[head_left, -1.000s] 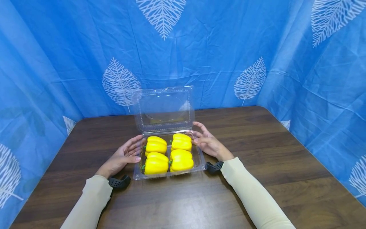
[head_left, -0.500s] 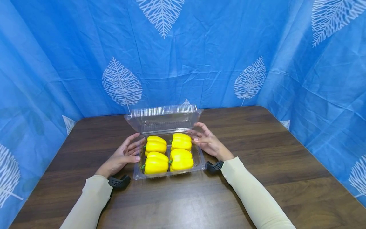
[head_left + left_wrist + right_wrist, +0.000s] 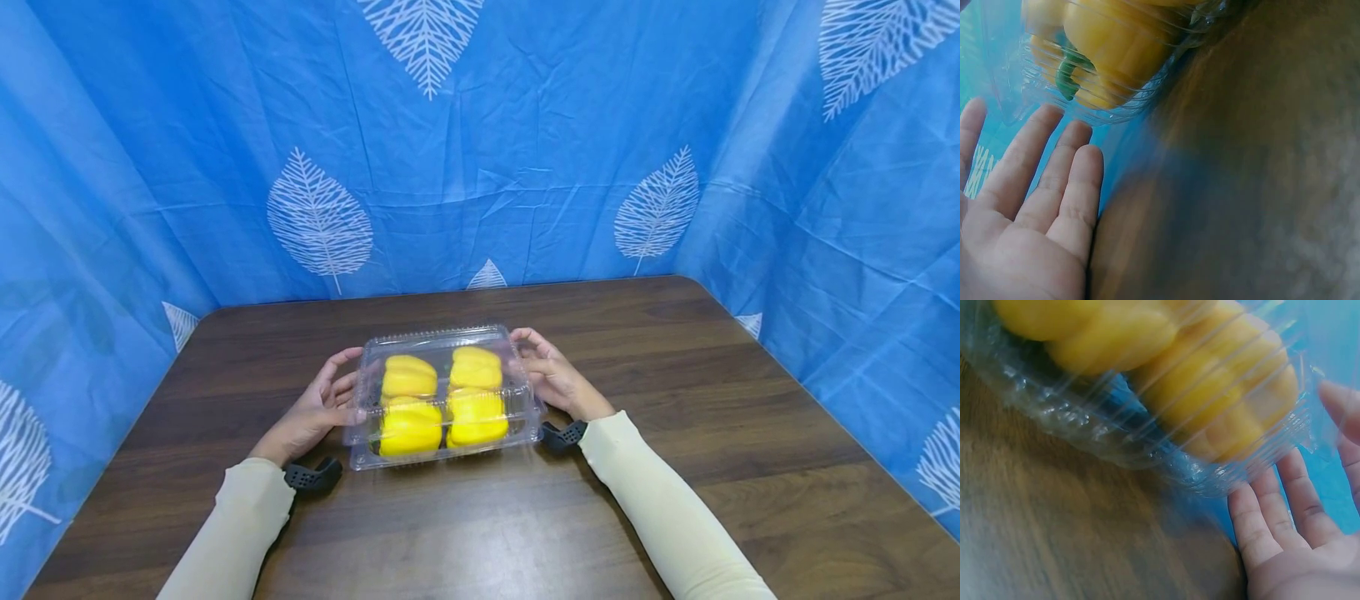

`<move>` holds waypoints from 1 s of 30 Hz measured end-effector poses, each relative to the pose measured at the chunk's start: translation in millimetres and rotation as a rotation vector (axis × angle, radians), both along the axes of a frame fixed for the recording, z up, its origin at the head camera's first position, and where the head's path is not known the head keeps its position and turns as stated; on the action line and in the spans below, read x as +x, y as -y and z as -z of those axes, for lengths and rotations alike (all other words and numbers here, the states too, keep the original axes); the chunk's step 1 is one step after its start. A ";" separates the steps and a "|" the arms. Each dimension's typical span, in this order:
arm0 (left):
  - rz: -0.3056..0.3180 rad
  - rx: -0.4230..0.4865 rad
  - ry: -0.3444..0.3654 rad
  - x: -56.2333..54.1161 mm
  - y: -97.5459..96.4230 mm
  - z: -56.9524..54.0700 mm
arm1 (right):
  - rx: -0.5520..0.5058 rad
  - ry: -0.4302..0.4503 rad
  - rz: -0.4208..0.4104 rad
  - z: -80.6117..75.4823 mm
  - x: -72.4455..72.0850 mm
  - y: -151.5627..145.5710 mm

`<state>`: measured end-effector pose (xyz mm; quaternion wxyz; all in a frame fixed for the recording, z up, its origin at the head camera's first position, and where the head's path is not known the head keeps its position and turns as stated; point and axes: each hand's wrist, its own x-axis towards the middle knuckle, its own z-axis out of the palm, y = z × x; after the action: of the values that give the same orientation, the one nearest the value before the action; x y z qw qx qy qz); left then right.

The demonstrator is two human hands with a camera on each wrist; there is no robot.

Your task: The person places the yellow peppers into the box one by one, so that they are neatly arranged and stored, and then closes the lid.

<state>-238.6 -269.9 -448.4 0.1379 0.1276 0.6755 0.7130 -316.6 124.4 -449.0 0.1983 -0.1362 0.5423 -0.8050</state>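
A clear plastic clamshell container (image 3: 442, 458) rests on the table, holding several yellow bell peppers (image 3: 411, 427) in two rows. Its transparent lid (image 3: 442, 340) lies over them, and the lid's front edge appears slightly above the base rim. My left hand (image 3: 315, 417) is at the container's left side, fingers extended; in the left wrist view the fingertips (image 3: 1079, 134) reach its ribbed wall beside a green pepper stem (image 3: 1067, 75). On the opposite side my right hand (image 3: 555, 379) has its fingers against the wall, thumb apart in the right wrist view.
The dark wooden table (image 3: 637, 467) extends around the container on all sides. Behind it and at both sides hangs a blue curtain (image 3: 495, 150) with white leaf prints. A black strap piece (image 3: 313, 477) sits at each wrist.
The container's lid has swung from upright at the back, forward and down over the peppers. Both hands have stayed almost in place at the sides.
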 end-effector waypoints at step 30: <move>0.068 0.060 -0.018 2.4 2.3 -6.2 | 0.074 -0.102 0.011 -8.7 6.4 -2.6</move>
<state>-236.3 -272.2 -442.2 0.1520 0.1609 0.6501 0.7269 -310.2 127.0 -440.3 0.1708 -0.1665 0.5821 -0.7774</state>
